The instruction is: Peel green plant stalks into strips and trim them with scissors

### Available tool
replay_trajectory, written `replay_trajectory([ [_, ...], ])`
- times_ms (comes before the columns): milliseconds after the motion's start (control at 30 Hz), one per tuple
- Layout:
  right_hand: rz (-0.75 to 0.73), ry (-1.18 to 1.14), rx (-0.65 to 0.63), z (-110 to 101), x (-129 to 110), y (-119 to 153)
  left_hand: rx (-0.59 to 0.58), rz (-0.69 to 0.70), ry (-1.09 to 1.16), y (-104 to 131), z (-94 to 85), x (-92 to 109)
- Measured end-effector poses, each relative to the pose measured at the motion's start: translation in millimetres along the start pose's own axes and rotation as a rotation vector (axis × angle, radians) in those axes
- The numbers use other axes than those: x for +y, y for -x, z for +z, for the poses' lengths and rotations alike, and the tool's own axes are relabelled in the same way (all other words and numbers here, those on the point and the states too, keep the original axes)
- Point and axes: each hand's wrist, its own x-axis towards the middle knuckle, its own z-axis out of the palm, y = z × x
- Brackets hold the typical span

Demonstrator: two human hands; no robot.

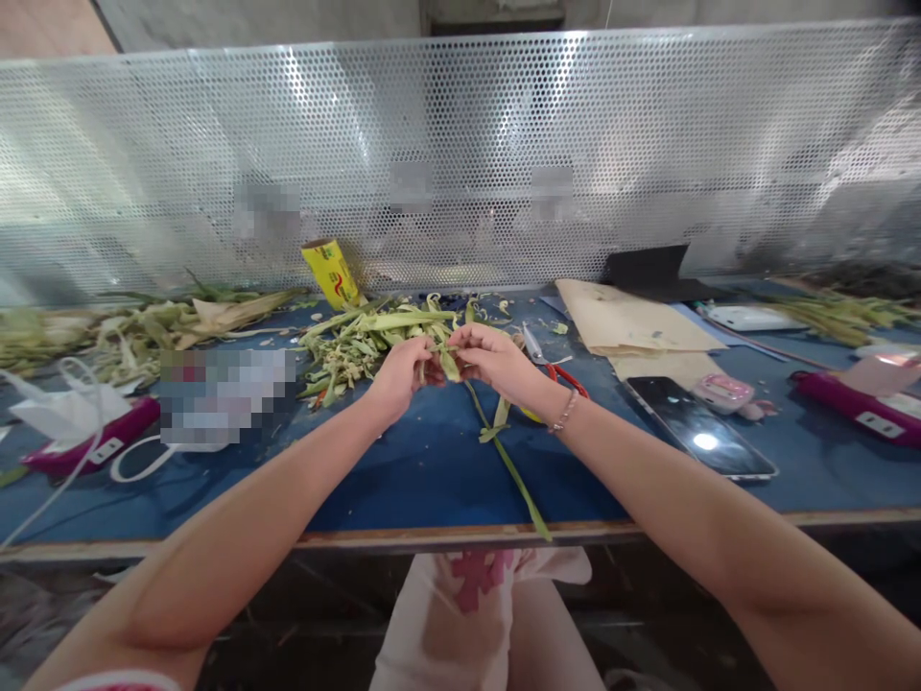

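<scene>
So both hands are up near the middle of the blue worktop point(424, 489), busy with a leafy green piece point(449, 363); it's pinched between the fingertips of the left grip point(400, 376) and the right grip point(498, 361), the two almost meeting over it; a flat leaf tip pokes out of the gap, pointing down and back toward the person. Below that there's a long green stem point(514, 470); its long axis runs on a slant, from just under the right grip down and to the right, with the lower end reaching over the wooden front edge of the worktop; can't tell if it joins the leafy piece, since the fingers cover that spot.

Looks-wise, the stem is thin, gently bent and green, flatter and wider toward the near end, with a couple of paler leaves sticking out partway along; the bit in the fingers is a lighter, slightly dull green and looks limp.

Right behind the left grip sits a messy pile of greenery point(360, 338), all pale curly leaves, with a yellow tube point(331, 274) leaning behind it; a red-handled tool point(573, 378) is partly hidden by the right wrist, so no idea what kind; farther right there's a dark phone point(691, 422), lying flat beside some brown paper point(637, 319).
</scene>
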Motion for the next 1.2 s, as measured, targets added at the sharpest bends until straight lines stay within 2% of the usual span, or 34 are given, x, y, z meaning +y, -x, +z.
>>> replay_trajectory([
  [100, -0.022, 0.095, 0.031, -2.7, 4.1, -2.8, 0.030, 0.002, -0.029, 0.4, 0.2, 1.0],
  [233, -0.013, 0.161, 0.122, -6.4, 6.4, -5.3, 0.134, 0.031, -0.041, -1.9, -0.3, 1.6],
  [367, -0.006, 0.125, 0.160, -5.3, 5.5, -4.6, 0.211, 0.054, 0.105, -5.2, -0.8, 2.8],
  [500, -0.019, 0.061, 0.112, 1.0, 8.2, -3.3, 0.163, 0.120, 0.243, -6.1, 1.7, 0.7],
  [700, -0.074, -0.027, 0.138, 6.2, 10.2, -2.3, 0.013, 0.229, 0.193, -4.5, 5.9, -8.4],
  [833, -0.121, -0.025, 0.141, 5.8, 9.3, -2.5, -0.083, 0.228, 0.238, -4.8, 2.8, -10.3],
  [900, -0.104, 0.019, 0.103, 6.1, 10.4, -2.4, -0.066, 0.232, 0.254, -4.9, 2.1, -9.9],
  [1033, -0.104, 0.232, 0.029, 5.1, 10.7, 0.0, 0.063, 0.240, 0.253, -5.8, 3.0, -7.8],
  [1100, -0.168, 0.399, 0.114, 1.3, 8.1, 1.1, 0.097, 0.219, 0.245, -6.2, 3.0, -5.8],
  [1200, -0.261, 0.518, 0.343, -7.8, 3.7, -1.0, 0.111, 0.164, 0.226, -5.5, 1.9, -2.8],
])
